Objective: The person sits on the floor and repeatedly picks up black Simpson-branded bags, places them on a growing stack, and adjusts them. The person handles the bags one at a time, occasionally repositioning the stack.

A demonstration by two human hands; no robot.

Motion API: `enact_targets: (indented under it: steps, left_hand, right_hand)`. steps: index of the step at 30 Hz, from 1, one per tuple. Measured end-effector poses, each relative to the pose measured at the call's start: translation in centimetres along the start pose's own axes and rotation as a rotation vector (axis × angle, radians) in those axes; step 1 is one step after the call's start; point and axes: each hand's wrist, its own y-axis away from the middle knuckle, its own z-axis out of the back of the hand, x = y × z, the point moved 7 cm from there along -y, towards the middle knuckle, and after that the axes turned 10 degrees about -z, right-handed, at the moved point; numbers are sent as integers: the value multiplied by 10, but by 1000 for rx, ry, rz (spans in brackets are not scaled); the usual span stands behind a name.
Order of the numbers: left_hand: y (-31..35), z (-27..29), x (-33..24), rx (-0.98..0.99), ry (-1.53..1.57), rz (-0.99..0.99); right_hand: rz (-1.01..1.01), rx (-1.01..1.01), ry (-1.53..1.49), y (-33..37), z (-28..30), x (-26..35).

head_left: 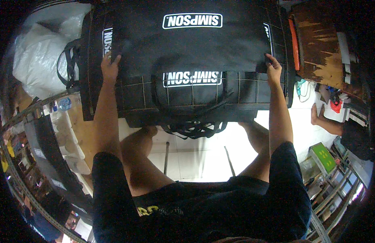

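A large black fabric panel (187, 48) with a white printed label lies spread in front of me. My left hand (110, 69) grips its left edge, with thumb and fingers closed at the near corner. At the right edge, my right hand (273, 69) pinches the other near corner between thumb and fingers. Beneath the panel is a wire grid (192, 94) over more black fabric, where further white labels show in part. Black straps (199, 130) hang in a tangle below the near edge, above the floor.
A translucent white plastic bag (45, 60) and black strap loops (66, 67) lie at left. A worn wooden board (323, 48) stands at right. Another person's bare leg (327, 124) shows on the right, near a green board (323, 157). Metal shelving (37, 202) runs along the lower left.
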Motion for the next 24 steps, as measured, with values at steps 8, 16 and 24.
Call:
enact_targets:
  steps: [8, 16, 24]
  left_hand:
    - [-12, -6, 27, 62, 71, 166]
    - [-22, -12, 24, 96, -7, 152]
    - [-32, -16, 21, 108, -91, 178]
  right_hand:
    - [8, 5, 39, -10, -6, 2]
    - [-12, 4, 62, -20, -7, -14]
    - [108, -36, 153, -29, -6, -17]
